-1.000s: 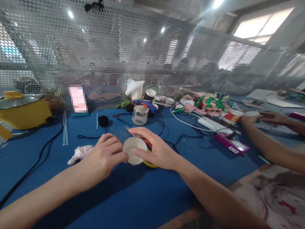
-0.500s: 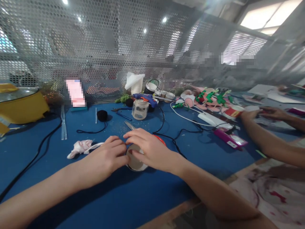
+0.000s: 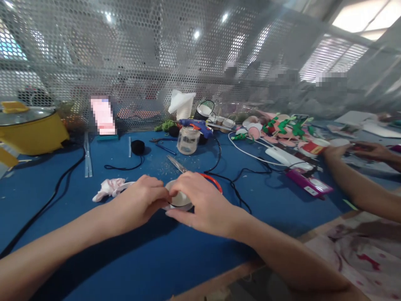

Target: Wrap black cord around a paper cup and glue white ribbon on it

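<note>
The white cup (image 3: pixel 181 200) is between the left hand (image 3: pixel 142 200) and the right hand (image 3: pixel 205 202), both gripping it. Nearer, the blue table (image 3: pixel 150 263) extends until its edge (image 3: pixel 219 280). Beyond stands a clear jar (image 3: pixel 187 144), contents unclear.

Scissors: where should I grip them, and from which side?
Probably by the red handle, coming from the right: it curves out beside the right hand, while the blades point forward and left. That hand hides where handle and blades join.
</note>
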The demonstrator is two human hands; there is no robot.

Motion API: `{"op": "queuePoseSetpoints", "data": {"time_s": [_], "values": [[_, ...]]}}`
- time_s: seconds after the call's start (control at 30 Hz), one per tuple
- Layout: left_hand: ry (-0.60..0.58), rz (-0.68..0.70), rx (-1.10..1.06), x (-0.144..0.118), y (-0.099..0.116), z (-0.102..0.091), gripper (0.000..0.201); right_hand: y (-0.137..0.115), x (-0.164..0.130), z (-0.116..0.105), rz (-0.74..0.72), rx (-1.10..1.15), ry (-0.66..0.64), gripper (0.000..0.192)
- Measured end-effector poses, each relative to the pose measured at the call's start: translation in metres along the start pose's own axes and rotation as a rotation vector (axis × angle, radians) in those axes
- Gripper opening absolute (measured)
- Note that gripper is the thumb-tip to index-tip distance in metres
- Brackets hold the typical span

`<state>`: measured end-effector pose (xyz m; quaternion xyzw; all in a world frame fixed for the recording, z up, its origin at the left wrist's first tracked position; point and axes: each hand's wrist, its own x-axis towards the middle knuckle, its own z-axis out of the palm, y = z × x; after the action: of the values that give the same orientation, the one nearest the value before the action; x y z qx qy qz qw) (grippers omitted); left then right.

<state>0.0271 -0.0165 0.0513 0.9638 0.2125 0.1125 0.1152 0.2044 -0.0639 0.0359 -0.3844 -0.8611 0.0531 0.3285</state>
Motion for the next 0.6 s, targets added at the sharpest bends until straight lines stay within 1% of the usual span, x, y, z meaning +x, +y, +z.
{"op": "queuePoseSetpoints", "data": {"time_s": [0.07, 0.17, 0.27, 0.43, 0.6], "values": [[-0.009, -0.087, -0.013, 0.001, 0.003, 0.0, 0.017, -0.002, -0.001, 0.004, 0.024, -0.035, -0.046, 0.012], [-0.035, -0.207, -0.052, 0.002, 0.007, -0.001, 0.013, -0.002, -0.002, 0.01, 0.079, -0.023, -0.067, 0.011], [-0.105, -0.268, -0.129, 0.001, 0.009, -0.007, 0.015, -0.001, -0.002, 0.01, 0.103, 0.035, -0.089, 0.014], [-0.19, -0.3, -0.241, 0.002, 0.007, -0.015, 0.026, 0.0, -0.001, 0.006, 0.109, 0.067, -0.103, 0.016], [-0.233, -0.24, -0.346, 0.004, -0.003, -0.014, 0.027, 0.0, -0.002, 0.006, 0.105, 0.061, -0.108, 0.016]]}}
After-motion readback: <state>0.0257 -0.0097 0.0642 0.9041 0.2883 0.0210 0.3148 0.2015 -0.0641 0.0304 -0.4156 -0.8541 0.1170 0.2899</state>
